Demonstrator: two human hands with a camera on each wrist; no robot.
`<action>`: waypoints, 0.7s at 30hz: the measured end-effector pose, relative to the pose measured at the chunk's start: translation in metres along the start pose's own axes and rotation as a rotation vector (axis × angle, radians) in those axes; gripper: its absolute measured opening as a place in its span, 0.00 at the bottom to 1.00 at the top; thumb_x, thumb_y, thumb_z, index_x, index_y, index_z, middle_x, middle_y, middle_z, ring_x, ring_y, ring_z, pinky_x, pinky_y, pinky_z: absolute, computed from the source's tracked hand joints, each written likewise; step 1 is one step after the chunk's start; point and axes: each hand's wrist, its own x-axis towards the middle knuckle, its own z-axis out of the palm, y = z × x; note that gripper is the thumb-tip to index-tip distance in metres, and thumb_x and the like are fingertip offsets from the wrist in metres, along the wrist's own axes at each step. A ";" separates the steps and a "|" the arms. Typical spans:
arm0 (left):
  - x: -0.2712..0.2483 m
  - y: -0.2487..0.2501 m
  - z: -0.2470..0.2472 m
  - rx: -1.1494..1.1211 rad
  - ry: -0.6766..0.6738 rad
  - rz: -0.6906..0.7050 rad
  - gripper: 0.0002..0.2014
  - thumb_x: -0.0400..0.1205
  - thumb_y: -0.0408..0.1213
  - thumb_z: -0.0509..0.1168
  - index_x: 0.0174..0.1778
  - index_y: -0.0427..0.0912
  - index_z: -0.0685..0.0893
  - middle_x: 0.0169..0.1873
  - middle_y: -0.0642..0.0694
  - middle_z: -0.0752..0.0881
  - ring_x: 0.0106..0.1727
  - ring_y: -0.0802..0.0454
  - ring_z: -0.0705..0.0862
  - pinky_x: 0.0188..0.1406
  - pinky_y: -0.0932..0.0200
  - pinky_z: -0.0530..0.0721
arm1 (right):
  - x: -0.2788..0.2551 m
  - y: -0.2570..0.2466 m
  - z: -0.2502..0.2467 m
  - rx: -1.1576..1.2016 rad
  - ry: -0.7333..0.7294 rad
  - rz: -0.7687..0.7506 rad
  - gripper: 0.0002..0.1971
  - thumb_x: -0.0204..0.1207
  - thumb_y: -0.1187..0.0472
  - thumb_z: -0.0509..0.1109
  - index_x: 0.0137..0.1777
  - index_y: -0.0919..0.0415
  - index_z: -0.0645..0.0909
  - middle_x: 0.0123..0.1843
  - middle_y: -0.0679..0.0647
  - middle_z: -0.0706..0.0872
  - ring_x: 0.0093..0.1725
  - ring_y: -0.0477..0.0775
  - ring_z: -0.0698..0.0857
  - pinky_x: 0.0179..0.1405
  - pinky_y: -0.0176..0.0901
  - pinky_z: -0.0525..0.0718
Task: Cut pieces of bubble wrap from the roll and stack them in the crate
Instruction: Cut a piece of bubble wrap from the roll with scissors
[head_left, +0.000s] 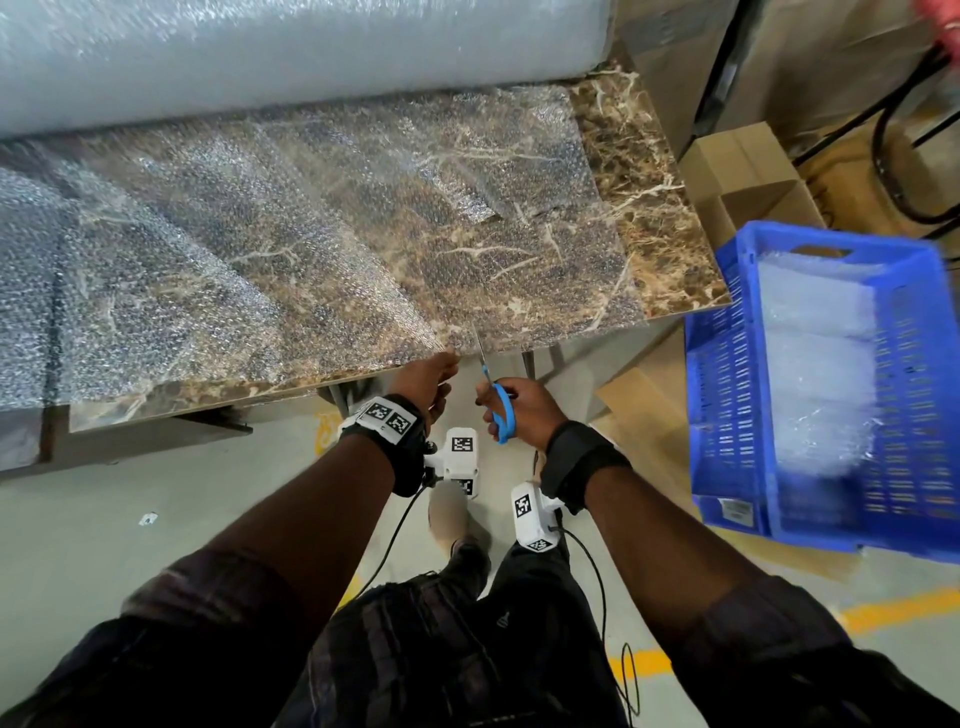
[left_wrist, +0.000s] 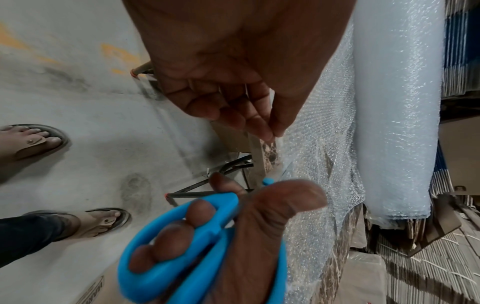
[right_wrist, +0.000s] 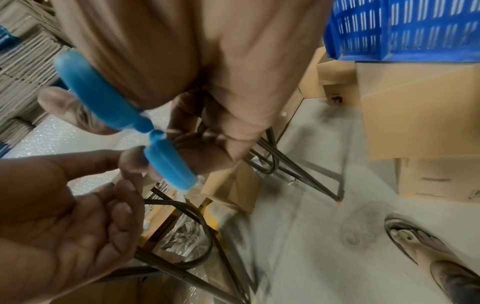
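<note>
A large bubble wrap roll (head_left: 260, 52) lies along the back of the marble table (head_left: 665, 228). Its loose sheet (head_left: 311, 234) is spread over the top to the near edge. My left hand (head_left: 449, 364) pinches that near edge of the sheet (left_wrist: 311, 144) between thumb and fingertips (left_wrist: 270, 133). Just to its right, my right hand (head_left: 498, 400) grips blue-handled scissors (head_left: 503, 415) with fingers through the loops (left_wrist: 182, 246). The blades (head_left: 480, 345) point at the sheet's edge. A blue crate (head_left: 727, 389) at the right holds cut bubble wrap pieces (head_left: 815, 364).
Cardboard boxes (head_left: 743, 176) stand behind the crate, and flat cardboard (head_left: 639, 405) lies under it. Metal table legs (right_wrist: 298, 170) run down under the near edge. My sandalled feet (left_wrist: 33, 142) are on the grey floor, which has yellow lines (head_left: 893, 608).
</note>
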 end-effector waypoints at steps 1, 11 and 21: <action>0.000 0.000 0.000 -0.001 -0.001 0.003 0.08 0.80 0.48 0.70 0.46 0.47 0.87 0.40 0.57 0.87 0.34 0.59 0.76 0.26 0.67 0.72 | -0.001 -0.001 0.000 -0.005 -0.005 0.018 0.17 0.78 0.49 0.73 0.44 0.66 0.82 0.33 0.59 0.80 0.29 0.54 0.79 0.29 0.43 0.82; 0.002 0.000 -0.004 0.043 0.020 0.020 0.08 0.79 0.46 0.71 0.42 0.45 0.86 0.37 0.53 0.84 0.29 0.57 0.72 0.28 0.64 0.71 | 0.004 -0.014 -0.001 -0.025 -0.031 0.043 0.30 0.69 0.33 0.71 0.44 0.64 0.82 0.32 0.59 0.81 0.31 0.58 0.81 0.40 0.50 0.87; 0.003 -0.001 -0.007 0.105 0.020 0.055 0.12 0.78 0.47 0.71 0.43 0.41 0.82 0.28 0.49 0.70 0.24 0.53 0.65 0.26 0.59 0.63 | 0.020 -0.034 0.006 -0.064 -0.016 0.061 0.39 0.55 0.26 0.73 0.44 0.66 0.83 0.31 0.60 0.83 0.31 0.57 0.82 0.37 0.48 0.86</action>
